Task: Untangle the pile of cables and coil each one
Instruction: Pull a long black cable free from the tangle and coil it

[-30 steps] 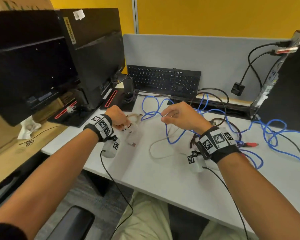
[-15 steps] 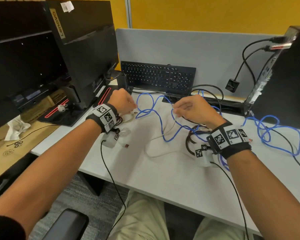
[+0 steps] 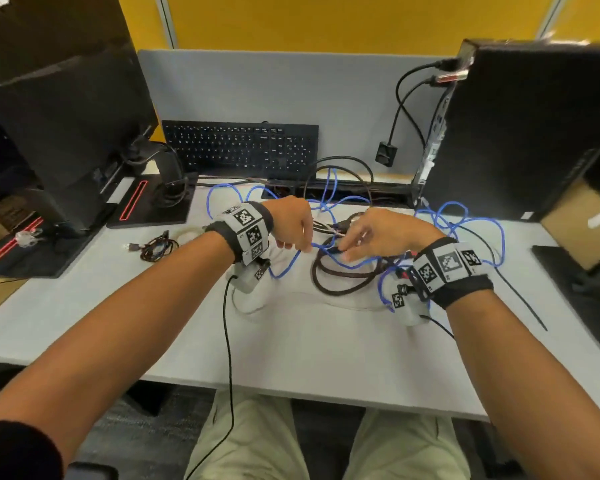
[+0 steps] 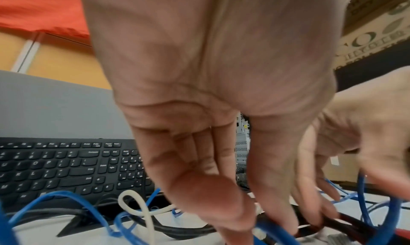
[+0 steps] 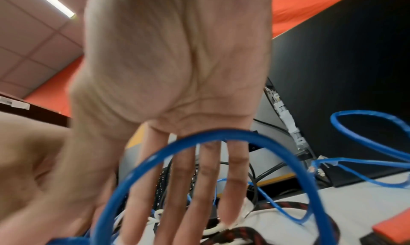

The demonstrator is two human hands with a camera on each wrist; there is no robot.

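A long blue cable [image 3: 288,265] loops across the grey desk [image 3: 309,351], tangled with a dark braided cable [image 3: 343,292] and a white cable [image 4: 146,212]. My left hand [image 3: 298,245] hangs over the middle of the tangle, fingers pointing down, and pinches the blue cable [image 4: 268,231] between thumb and forefinger. Just to its right, my right hand [image 3: 343,252] reaches in with straight fingers. Their tips touch the white cable [image 5: 215,229] and the braided cable [image 5: 239,234]. A blue loop [image 5: 221,135] arches in front of that palm.
A small dark coiled cable [image 3: 156,244] and a beige coil [image 3: 187,233] lie at the left. A black keyboard [image 3: 239,147] leans at the back. A monitor [image 3: 66,116] stands at the left and a black computer case [image 3: 516,133] at the right, with cables plugged in.
My left hand has let go of the beige coil at the left and moved right to the tangle. My right hand has come down and in, so both hands meet over the blue cable.
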